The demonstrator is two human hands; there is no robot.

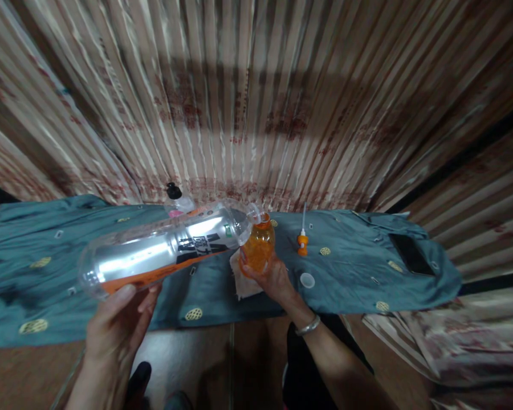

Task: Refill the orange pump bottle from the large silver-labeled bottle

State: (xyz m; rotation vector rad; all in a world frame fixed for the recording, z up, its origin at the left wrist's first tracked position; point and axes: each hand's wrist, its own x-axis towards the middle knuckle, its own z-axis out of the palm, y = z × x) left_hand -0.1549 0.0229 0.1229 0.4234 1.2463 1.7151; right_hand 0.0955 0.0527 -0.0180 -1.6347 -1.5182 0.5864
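Note:
A large clear plastic bottle (pixel 154 250) with a silver and orange label lies tilted in the air, its neck pointing right. My left hand (pixel 122 316) holds it from below near its base. Its mouth meets the open top of a small orange bottle (pixel 259 247), which my right hand (pixel 273 276) grips around the lower part. Beneath the orange bottle a pale cloth (pixel 244 285) lies on the covered table. Right of my right hand are an orange pump head (pixel 302 244) with a thin tube and a small white cap (pixel 307 280).
The table has a green patterned cloth (pixel 346 287). A bottle with a black pump top (pixel 174 191) stands at the back, behind the large bottle. A black phone (pixel 411 254) lies at the right. Pleated curtains (pixel 248 102) hang behind the table.

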